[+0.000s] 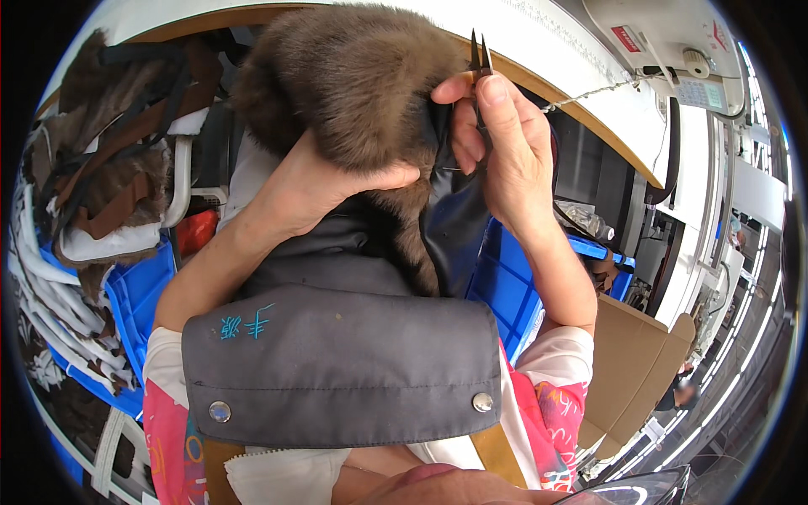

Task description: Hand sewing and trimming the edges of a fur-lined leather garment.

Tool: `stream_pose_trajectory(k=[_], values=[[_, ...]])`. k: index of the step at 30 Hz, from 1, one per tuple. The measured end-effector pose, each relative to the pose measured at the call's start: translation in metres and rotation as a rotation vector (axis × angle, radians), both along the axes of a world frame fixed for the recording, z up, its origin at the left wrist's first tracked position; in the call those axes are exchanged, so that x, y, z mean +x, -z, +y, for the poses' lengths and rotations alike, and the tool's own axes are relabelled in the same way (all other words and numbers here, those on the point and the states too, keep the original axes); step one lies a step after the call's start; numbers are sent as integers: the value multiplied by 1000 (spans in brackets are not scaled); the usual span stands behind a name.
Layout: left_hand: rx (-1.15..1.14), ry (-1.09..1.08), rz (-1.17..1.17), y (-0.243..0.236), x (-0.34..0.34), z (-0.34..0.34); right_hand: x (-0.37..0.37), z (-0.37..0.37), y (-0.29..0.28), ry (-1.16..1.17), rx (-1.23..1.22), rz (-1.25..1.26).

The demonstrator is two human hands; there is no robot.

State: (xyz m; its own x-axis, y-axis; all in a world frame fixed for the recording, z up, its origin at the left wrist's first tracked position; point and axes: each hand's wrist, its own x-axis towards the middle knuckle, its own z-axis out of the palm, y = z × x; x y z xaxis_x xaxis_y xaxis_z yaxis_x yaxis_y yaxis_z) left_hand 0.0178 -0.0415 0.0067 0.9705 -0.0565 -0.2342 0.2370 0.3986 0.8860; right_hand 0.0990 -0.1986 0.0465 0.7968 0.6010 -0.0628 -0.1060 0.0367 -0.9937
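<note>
Since the brown fur piece (362, 84) bunches softly between the dark apron (337, 345) and white table (560, 52), the left hand (332, 177) clasps its near side, seemingly to steady it, while the right hand (509, 130) grips dark snips (481, 72), presumably points-up to face away from the body.

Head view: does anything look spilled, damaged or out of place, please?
Mainly the white strips look untidy: on the left, they lie in a loose jumble at the blue bin, not neatly stacked. The fur in the left hand shows no visible damage, and I see no spill.
</note>
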Motion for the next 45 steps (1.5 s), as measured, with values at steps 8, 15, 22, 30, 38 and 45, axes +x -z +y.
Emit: stream_pose_trajectory(k=[8,15,22,30,38,45], values=[[45,27,-21,-8,-1,1,10,-35,-23,-259,-455,-356],[174,-29,-78,-7,-4,-1,-8,-31,-31,-295,-620,-303],[176,45,-29,-7,-4,4,4,-35,-26,-418,-566,-355],[96,55,20,-5,-4,4,-4,-37,-19,-375,-517,-373],[25,60,66,-2,-4,3,6,-34,-24,-452,-529,-178],[-119,90,68,6,-3,1,8,-41,-8,-433,-377,1]])
